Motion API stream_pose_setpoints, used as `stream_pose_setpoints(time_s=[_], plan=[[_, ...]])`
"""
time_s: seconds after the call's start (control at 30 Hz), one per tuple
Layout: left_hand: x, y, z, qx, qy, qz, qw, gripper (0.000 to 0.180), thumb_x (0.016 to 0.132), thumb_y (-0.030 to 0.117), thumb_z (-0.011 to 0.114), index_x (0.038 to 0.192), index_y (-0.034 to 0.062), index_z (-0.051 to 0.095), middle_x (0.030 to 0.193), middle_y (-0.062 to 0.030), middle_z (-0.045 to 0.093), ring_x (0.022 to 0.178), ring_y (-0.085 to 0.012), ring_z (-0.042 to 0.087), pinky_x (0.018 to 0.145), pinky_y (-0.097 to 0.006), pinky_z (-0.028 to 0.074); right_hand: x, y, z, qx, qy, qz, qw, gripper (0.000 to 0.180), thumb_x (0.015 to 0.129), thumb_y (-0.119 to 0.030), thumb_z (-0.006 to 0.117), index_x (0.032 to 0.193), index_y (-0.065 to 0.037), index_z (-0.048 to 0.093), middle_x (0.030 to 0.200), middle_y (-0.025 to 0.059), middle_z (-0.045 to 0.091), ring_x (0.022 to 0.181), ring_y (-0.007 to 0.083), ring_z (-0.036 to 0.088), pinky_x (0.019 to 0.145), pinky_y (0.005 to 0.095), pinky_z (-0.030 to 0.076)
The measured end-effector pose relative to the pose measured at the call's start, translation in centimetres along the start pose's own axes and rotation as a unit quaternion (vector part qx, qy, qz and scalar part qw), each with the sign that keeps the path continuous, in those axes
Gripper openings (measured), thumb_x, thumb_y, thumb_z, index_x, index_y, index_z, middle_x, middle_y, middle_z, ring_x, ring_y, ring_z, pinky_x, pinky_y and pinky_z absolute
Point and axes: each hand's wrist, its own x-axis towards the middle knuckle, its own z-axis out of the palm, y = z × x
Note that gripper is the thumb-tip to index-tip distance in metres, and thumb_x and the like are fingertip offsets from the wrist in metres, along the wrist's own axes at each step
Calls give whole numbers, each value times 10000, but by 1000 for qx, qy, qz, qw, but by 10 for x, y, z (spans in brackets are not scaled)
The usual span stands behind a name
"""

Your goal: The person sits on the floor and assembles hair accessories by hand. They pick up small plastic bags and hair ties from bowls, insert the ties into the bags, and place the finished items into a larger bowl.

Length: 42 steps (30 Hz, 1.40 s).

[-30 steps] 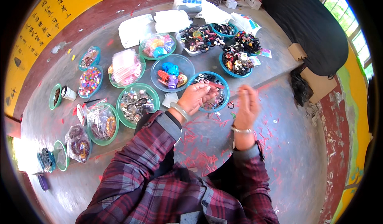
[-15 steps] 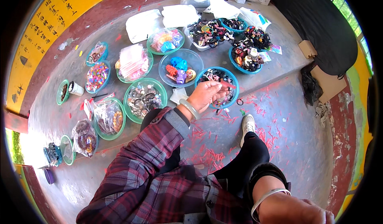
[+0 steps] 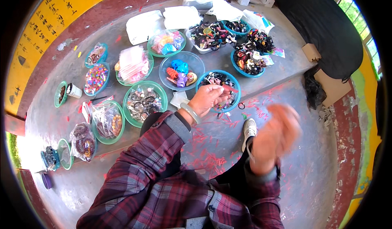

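My left hand point(image 3: 208, 99) is closed in a pinch on a small red strip point(image 3: 230, 89); its exact kind is unclear. The hand hovers over a blue basin point(image 3: 239, 91) of dark hair ties point(image 3: 216, 78), hiding part of them. My right hand point(image 3: 275, 139) is raised above the floor, right of my shoe, and smeared by motion. Whether its fingers hold anything does not show. Left of the left hand stands a green basin point(image 3: 165, 91) with black and pale hair ties. Behind is a clear basin point(image 3: 162, 74) with blue, red and purple pieces.
Several more basins of small accessories stand on the grey ledge point(image 3: 61, 127). Red scraps point(image 3: 208, 161) litter the floor around my shoe point(image 3: 250, 129). White bags point(image 3: 145, 27) lie at the back. A black bag point(image 3: 314, 89) and cardboard point(image 3: 332, 88) sit at right.
My right hand has swung up and inward from the lower right edge, blurring over the floor. The left hand keeps its pinch on the red strip near the blue basin. The view has shifted slightly.
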Motion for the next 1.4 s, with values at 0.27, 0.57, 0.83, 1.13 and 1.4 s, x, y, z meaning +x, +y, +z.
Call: stream_pose_setpoints(time_s=[0.27, 0.57, 0.83, 1.13, 1.4], plan=[[7, -6, 9, 53, -36, -11, 998, 255, 904, 130, 427, 1037, -66, 520, 1003, -128, 576, 921, -172, 574, 811, -267, 480, -60, 95, 57, 103, -92, 253, 958, 145, 740, 27, 549, 866, -5, 613, 789, 81, 585, 667, 142, 553, 608, 244, 435], [5, -9, 2, 141, -43, 18, 989, 283, 903, 156, 436, 1064, -63, 516, 971, -113, 594, 875, -158, 593, 785, -258, 488, -61, 88, 59, 91, -88, 219, 968, 140, 745, 17, 551, 864, -9, 620, 762, 78, 587, 642, 134, 550, 578, 231, 428], [4, -9, 5, 174, -60, 30, 982, 297, 910, 161, 414, 1084, -63, 503, 1004, -120, 582, 914, -163, 579, 806, -264, 477, -63, 86, 61, 101, -91, 207, 969, 139, 751, 17, 546, 866, 0, 622, 778, 80, 594, 654, 128, 554, 585, 226, 430], [5, -11, 4, 180, -74, 21, 981, 277, 909, 129, 404, 1096, -53, 498, 1039, -124, 574, 935, -158, 573, 806, -267, 475, -66, 82, 65, 108, -104, 227, 962, 144, 743, 18, 554, 864, -6, 628, 776, 93, 601, 663, 155, 578, 590, 240, 446], [6, -25, 3, 344, -89, 128, 926, 243, 897, 95, 416, 1054, -54, 525, 931, -92, 608, 836, -150, 594, 754, -260, 486, -73, 82, 73, 0, -108, 215, 971, 149, 713, -29, 611, 857, -41, 646, 766, 90, 607, 667, 227, 599, 580, 278, 470]])
